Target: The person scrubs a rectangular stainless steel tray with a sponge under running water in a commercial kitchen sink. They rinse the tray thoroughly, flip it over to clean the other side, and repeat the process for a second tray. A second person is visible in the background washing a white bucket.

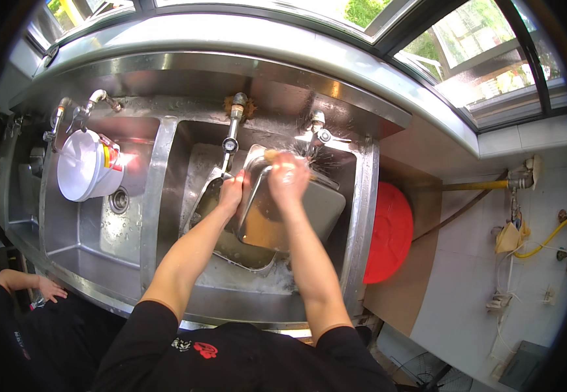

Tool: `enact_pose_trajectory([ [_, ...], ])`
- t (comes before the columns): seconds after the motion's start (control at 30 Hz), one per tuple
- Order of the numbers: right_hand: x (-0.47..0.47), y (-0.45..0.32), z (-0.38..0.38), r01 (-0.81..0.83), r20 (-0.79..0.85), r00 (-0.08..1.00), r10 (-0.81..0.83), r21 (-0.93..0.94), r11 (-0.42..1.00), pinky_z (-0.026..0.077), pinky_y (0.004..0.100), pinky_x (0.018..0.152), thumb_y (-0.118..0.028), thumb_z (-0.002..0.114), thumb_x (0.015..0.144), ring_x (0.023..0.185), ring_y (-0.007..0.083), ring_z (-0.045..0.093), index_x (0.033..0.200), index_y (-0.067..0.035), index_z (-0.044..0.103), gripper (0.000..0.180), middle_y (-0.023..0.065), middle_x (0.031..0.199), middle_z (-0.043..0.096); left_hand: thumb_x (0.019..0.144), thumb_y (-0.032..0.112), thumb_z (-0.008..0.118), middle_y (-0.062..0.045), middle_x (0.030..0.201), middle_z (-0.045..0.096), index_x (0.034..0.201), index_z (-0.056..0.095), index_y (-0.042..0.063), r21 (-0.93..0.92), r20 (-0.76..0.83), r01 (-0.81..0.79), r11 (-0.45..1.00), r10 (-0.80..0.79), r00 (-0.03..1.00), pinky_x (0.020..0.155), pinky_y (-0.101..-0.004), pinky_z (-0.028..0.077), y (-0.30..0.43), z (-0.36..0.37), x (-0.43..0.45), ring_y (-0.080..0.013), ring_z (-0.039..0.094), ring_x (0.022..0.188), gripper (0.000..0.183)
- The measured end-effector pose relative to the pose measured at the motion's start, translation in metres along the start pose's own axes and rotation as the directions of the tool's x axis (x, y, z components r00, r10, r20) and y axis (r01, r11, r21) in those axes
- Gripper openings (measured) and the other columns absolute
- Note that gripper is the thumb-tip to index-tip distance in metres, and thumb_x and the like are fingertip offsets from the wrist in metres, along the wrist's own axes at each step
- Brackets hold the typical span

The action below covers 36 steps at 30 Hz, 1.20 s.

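Note:
My left hand (pixel 232 192) grips the left rim of a rectangular stainless-steel pan (pixel 263 228), which is tilted in the sink basin. Over the pan's far end is my right hand (pixel 288 176), blurred by motion, its fingers closed around a small tan scrubber (pixel 270 155), mostly hidden. A grey metal pan surface (pixel 320 210) with rounded corners shows to the right of my right forearm. Lower in the basin lies another steel pan (pixel 251 264) with water in it. Water sprays beside my right hand below the right tap (pixel 321 136).
A middle tap (pixel 230 144) reaches over the basin. In the left basin, a white bucket (pixel 89 166) stands tilted under another tap (pixel 60 117). A red round lid (pixel 391 232) is beyond the sink's right edge. A co-worker's hand (pixel 50 289) is at lower left.

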State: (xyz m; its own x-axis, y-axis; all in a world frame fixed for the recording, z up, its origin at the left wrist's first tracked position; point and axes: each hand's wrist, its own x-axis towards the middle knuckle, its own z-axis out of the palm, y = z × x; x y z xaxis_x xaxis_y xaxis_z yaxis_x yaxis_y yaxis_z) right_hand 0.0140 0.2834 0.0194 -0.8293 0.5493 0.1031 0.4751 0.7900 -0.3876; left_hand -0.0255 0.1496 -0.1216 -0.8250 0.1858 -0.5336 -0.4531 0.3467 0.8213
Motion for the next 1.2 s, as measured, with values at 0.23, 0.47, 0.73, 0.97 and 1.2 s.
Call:
enact_pose_trajectory([
  [0.23,-0.134,-0.038,0.04,0.46,-0.085,0.888,-0.453,0.136,0.877,0.03,0.042,0.099,-0.016,0.059,0.077,0.123,0.025,0.04,0.118,-0.014,0.055,0.042,0.0066,0.129,0.047,0.089,0.031,0.049,-0.005,0.066,0.061,0.079,0.063,-0.002,-0.132,-0.065,0.111,0.985,-0.121,0.991,0.05,-0.0331,0.042,-0.056,-0.041,0.066,-0.0148,0.054,0.057,0.038],
  [0.47,-0.041,0.077,0.063,-0.09,-0.086,0.993,0.084,-0.072,0.993,0.029,0.0468,0.099,-0.027,0.045,0.086,0.127,0.0295,0.034,0.124,-0.007,0.046,0.043,0.0137,0.134,0.041,0.093,0.041,0.043,0.0,0.087,0.061,0.091,0.063,0.009,-0.476,0.013,0.295,0.828,-0.329,0.944,0.07,-0.028,0.043,-0.013,-0.036,0.004,-0.0114,0.053,0.077,0.038],
  [0.73,-0.11,-0.018,0.055,0.272,-0.092,0.962,-0.256,0.266,0.925,0.033,0.0447,0.096,-0.012,0.054,0.081,0.118,0.0297,0.043,0.109,-0.011,0.058,0.029,0.0087,0.123,0.051,0.093,0.032,0.044,-0.005,0.083,0.059,0.085,0.06,0.007,-0.59,0.063,0.334,0.735,-0.371,0.927,0.067,-0.0292,0.047,-0.054,-0.031,0.026,-0.0161,0.055,0.069,0.03],
  [0.97,-0.144,0.052,0.009,0.718,-0.023,0.696,-0.717,0.044,0.695,0.037,0.0378,0.094,-0.011,0.056,0.069,0.117,0.0236,0.046,0.109,-0.017,0.061,0.042,0.0012,0.127,0.05,0.094,0.021,0.039,0.0,0.073,0.058,0.078,0.058,0.009,-0.45,0.236,0.444,0.775,-0.376,0.896,0.061,-0.0281,0.045,-0.018,-0.011,0.008,-0.0118,0.053,0.065,0.028],
  [1.2,-0.166,0.08,-0.026,0.665,-0.088,0.747,-0.659,0.062,0.744,0.041,0.0348,0.092,-0.009,0.057,0.068,0.114,0.0224,0.049,0.101,-0.015,0.066,0.034,0.0019,0.125,0.052,0.094,0.042,0.035,-0.005,0.085,0.061,0.093,0.059,0.007,-0.535,0.489,0.476,0.698,-0.204,0.848,0.07,-0.0305,0.049,0.014,0.0,-0.01,-0.0158,0.059,0.078,0.043],
])
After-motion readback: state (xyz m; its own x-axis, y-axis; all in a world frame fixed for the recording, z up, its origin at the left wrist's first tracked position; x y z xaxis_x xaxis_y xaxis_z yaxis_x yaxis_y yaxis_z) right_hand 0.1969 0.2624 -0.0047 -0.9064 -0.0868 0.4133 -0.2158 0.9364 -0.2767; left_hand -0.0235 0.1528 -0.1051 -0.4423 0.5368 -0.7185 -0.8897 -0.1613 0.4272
